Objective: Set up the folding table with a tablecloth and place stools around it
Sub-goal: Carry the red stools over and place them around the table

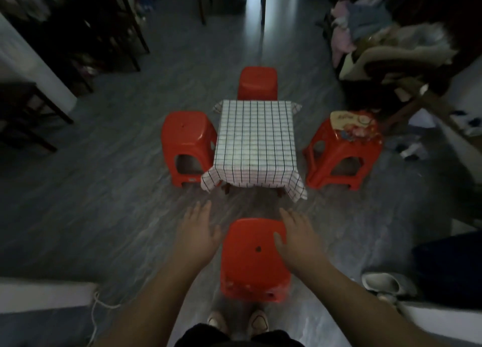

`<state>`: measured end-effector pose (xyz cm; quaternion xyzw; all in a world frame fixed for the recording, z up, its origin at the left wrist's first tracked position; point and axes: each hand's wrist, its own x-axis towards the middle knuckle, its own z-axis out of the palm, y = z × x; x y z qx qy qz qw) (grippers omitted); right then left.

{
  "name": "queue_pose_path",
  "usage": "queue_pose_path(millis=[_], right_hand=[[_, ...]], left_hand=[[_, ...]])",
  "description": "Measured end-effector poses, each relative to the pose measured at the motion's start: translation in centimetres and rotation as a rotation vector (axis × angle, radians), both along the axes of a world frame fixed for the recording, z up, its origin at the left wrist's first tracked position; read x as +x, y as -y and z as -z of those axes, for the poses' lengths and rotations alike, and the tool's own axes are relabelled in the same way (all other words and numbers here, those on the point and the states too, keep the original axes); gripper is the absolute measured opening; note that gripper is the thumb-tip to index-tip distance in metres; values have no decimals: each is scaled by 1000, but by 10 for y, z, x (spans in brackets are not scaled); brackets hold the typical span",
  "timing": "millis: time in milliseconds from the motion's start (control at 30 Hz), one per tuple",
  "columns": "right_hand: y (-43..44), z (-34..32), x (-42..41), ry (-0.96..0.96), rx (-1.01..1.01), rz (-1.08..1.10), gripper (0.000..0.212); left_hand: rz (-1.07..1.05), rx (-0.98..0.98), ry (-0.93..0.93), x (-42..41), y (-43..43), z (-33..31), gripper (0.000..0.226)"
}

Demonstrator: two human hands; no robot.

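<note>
Hovering w/ fingers straight and spread, left hand (pixel 199 232) sits just beside the left edge of a red moulded plastic stool (pixel 254 258) at near centre; can't tell if it touches. Right hand (pixel 294 238), also flat and spread, rests on that seat's right edge, thumb on top. Farther off, white black-checked tablecloth (pixel 257 140) drapes a small table (pixel 226 189). Red plastic left stool (pixel 186 135), far stool (pixel 258 82) and floral-topped right stool (pixel 347 143) stand just beside it.
</note>
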<state>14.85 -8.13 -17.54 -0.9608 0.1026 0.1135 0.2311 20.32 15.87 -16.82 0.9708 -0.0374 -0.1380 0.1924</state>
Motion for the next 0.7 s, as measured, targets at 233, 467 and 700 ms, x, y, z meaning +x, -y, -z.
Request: queue_pose_path(millis=[233, 467, 700], right_hand=[[-57, -60, 17, 93, 7, -135, 71], [-173, -91, 84, 178, -23, -288, 74], [-333, -89, 173, 172, -1, -343, 83]], left_hand=[[50, 126, 88, -8, -54, -56, 91], [-80, 159, 101, 26, -159, -70, 90], [-162, 166, 89, 98, -322, -67, 83]])
